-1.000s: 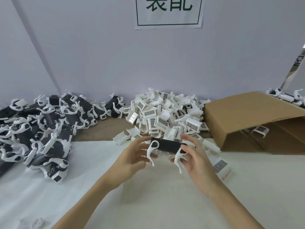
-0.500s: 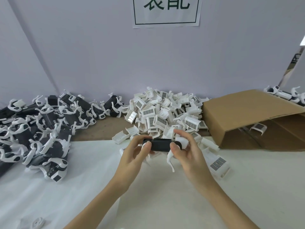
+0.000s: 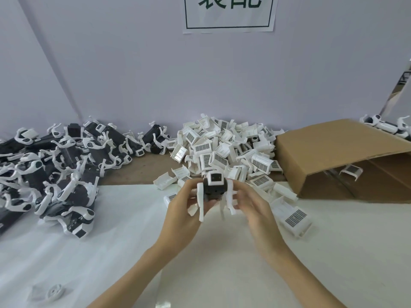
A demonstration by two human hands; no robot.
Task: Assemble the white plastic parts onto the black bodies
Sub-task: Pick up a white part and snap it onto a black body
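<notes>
Both hands hold one black body with white legs above the white mat, its end with a small white square frame facing me. My left hand grips its left side, the fingers curled round a white leg. My right hand grips the right side near another white leg. Just behind lies a heap of loose white plastic parts with grid-patterned faces. At the left, a pile of black bodies with white parts fitted covers the table.
A brown cardboard box lies open on its side at the right, one white part inside. More black-and-white pieces sit behind it. A small white round part lies near the front left. A paper sign hangs on the wall.
The black body was held crosswise between my hands; now it is turned end-on towards me, with the white legs hanging on both sides. Both hands stayed on it.
</notes>
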